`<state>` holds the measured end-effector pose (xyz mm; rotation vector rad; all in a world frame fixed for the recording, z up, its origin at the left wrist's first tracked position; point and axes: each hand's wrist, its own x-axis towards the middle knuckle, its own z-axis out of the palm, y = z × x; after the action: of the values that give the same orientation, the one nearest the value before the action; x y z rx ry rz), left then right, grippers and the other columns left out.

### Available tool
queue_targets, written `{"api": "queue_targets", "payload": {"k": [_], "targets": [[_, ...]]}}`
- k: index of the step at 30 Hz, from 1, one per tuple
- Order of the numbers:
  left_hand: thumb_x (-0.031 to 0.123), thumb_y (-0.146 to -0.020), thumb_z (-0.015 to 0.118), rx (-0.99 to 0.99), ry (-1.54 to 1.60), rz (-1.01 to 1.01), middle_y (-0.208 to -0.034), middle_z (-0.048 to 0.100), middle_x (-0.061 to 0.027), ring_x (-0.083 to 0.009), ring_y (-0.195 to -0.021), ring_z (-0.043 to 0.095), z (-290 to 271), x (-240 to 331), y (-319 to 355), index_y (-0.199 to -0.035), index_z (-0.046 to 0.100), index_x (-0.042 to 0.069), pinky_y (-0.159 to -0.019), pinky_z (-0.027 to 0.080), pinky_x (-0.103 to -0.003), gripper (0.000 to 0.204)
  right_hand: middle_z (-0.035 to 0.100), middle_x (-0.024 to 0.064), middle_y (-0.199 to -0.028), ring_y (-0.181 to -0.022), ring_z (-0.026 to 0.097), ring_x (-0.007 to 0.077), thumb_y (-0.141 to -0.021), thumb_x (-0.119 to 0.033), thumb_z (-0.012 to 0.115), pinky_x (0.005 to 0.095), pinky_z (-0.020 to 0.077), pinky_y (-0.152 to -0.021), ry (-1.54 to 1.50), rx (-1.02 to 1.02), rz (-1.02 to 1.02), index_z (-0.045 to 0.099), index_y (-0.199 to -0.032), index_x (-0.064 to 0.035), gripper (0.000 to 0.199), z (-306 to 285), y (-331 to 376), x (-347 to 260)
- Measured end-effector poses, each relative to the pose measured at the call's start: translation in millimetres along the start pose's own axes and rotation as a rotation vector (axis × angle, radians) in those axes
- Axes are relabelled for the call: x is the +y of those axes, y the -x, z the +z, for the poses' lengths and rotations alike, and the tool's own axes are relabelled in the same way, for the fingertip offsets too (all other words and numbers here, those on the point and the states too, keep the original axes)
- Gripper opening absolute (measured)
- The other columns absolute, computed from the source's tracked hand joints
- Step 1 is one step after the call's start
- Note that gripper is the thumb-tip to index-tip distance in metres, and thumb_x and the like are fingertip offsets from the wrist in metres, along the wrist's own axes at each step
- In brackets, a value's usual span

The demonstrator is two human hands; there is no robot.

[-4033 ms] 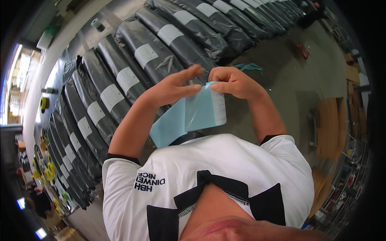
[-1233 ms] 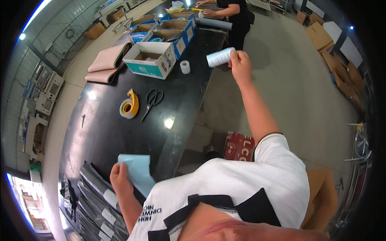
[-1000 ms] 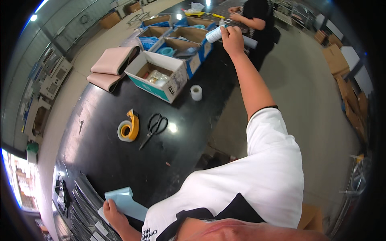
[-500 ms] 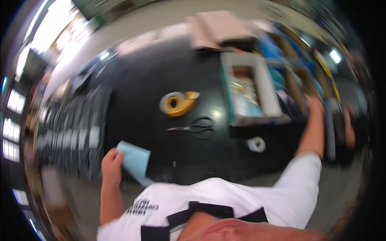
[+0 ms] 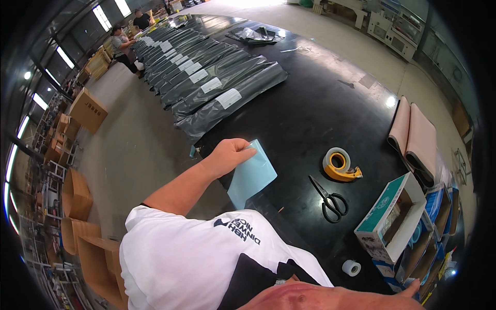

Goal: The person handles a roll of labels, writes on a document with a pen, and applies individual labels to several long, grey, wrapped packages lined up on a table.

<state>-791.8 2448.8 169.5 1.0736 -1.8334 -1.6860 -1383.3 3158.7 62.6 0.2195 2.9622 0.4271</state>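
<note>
The left hand (image 5: 229, 156) pinches a glossy, light-blue flat sheet (image 5: 254, 173) over the smooth black table's (image 5: 305, 119) near edge; the right hand (image 5: 412, 289), mostly hidden, shows no readable grip. Beyond lie long bundles (image 5: 235, 70) in dark plastic.

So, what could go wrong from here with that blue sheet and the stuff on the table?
The light blue sheet is pinched near its top by the left hand, so it might crease or slip. The scissors lie uncovered on the black table and could nick a reaching hand. The small white roll might get knocked.
</note>
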Motion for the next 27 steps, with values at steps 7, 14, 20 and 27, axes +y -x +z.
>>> {"api": "queue_targets", "payload": {"k": [7,14,20,27], "targets": [[0.020,-0.088,0.065,-0.003,0.014,-0.008,-0.080,0.066,-0.0031,-0.0081,-0.070,0.059,3.4,-1.7,-8.6,-0.091,0.066,-0.001,-0.064,0.048,-0.025,0.022,0.054,0.0259,-0.126,-0.110,0.054,0.0418,-0.096,-0.046,0.045,0.0446,0.0448,-0.092,0.020,0.020,0.005,0.053,-0.129,-0.0021,0.056,-3.6,-2.3,-11.7],[0.017,-0.091,0.065,0.002,-0.004,-0.020,-0.085,0.066,-0.0023,-0.0081,-0.076,0.059,-16.3,-6.1,-5.4,-0.095,0.065,0.000,-0.070,0.048,-0.024,0.018,0.054,0.0265,-0.126,-0.111,0.054,0.0416,-0.096,-0.046,0.045,0.0443,0.0450,-0.092,0.043,0.088,0.008,0.052,-0.130,-0.0008,0.057,-8.6,-5.0,-13.4],[0.018,-0.092,0.064,0.033,0.194,0.030,-0.088,0.066,-0.0024,-0.0083,-0.080,0.059,-79.4,-20.1,6.5,-0.097,0.064,-0.001,-0.075,0.047,-0.025,0.019,0.054,0.0271,-0.126,-0.111,0.054,0.0415,-0.096,-0.046,0.045,0.0440,0.0451,-0.092,-0.053,0.573,-0.109,0.052,-0.130,0.0002,0.058,-84.1,18.1,-28.3],[0.020,-0.093,0.062,0.129,0.584,0.180,-0.088,0.066,-0.0026,-0.0102,-0.081,0.060,-218.3,-37.8,40.9,-0.097,0.064,0.002,-0.078,0.048,-0.027,0.019,0.054,0.0163,-0.132,-0.117,0.054,0.0284,-0.098,-0.025,0.051,0.0367,0.0420,-0.098,-1.147,0.564,-0.844,0.042,-0.140,-0.0035,0.048,-227.2,357.4,-307.0]]}}
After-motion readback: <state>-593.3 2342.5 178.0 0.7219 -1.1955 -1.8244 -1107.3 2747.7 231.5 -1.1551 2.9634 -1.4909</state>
